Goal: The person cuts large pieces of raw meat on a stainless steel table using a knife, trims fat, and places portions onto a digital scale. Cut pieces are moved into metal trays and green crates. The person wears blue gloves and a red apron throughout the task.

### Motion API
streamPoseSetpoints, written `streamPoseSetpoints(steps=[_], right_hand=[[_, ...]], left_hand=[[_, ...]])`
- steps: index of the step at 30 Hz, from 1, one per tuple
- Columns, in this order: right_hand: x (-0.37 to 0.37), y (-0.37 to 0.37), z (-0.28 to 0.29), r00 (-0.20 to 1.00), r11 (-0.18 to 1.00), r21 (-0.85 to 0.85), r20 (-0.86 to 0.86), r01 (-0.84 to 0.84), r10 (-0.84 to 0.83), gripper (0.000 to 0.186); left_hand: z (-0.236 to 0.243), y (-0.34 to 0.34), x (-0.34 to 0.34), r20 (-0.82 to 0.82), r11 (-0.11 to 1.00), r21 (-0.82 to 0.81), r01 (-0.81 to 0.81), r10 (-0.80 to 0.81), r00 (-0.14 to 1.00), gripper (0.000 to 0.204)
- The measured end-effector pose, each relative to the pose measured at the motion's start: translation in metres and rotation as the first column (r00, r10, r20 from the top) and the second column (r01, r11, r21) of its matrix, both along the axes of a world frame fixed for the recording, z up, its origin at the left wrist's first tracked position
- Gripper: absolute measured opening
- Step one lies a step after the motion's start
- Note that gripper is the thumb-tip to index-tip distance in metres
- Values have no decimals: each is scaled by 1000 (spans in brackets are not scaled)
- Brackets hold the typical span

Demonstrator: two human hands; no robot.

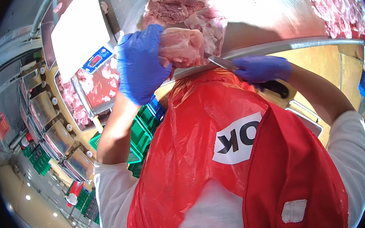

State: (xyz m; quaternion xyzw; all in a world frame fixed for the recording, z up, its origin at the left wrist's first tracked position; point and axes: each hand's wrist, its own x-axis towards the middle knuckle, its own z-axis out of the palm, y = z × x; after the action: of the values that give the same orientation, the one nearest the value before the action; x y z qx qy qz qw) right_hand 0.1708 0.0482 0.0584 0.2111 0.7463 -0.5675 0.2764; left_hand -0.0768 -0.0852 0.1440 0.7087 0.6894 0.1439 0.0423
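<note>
My left hand (141, 65), in a blue glove, grips a thick pink piece of raw meat (181, 47) at the near edge of the metal table (254, 38). Its fingers curl around the meat's left side, and part of them is hidden. My right hand (263, 68), also gloved in blue, is closed on a knife (222, 62). The knife's blade points left, with its tip at the right side of the piece; whether it has entered the meat I cannot tell. The dark handle end shows below my right hand. More raw meat (177, 3) lies just beyond the held piece.
A scale with a white platform (82, 33) stands to the left, above a tray of meat scraps (108, 83). Another heap of raw meat (340, 7) lies at the far right. A raised metal rim (302, 43) runs along the table's near edge. Green crates (139, 137) stand below left.
</note>
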Motion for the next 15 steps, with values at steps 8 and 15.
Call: streamPoseSetpoints(steps=[8, 15], right_hand=[[-67, -3, -60, 936, 784, -621, -282, -11, -210, 41], [34, 63, 17, 978, 938, -309, 179, 158, -105, 24]], left_hand=[[89, 7, 11, -76, 956, 132, -261, 272, 959, 63], [141, -18, -44, 448, 827, 207, -522, 394, 803, 49]])
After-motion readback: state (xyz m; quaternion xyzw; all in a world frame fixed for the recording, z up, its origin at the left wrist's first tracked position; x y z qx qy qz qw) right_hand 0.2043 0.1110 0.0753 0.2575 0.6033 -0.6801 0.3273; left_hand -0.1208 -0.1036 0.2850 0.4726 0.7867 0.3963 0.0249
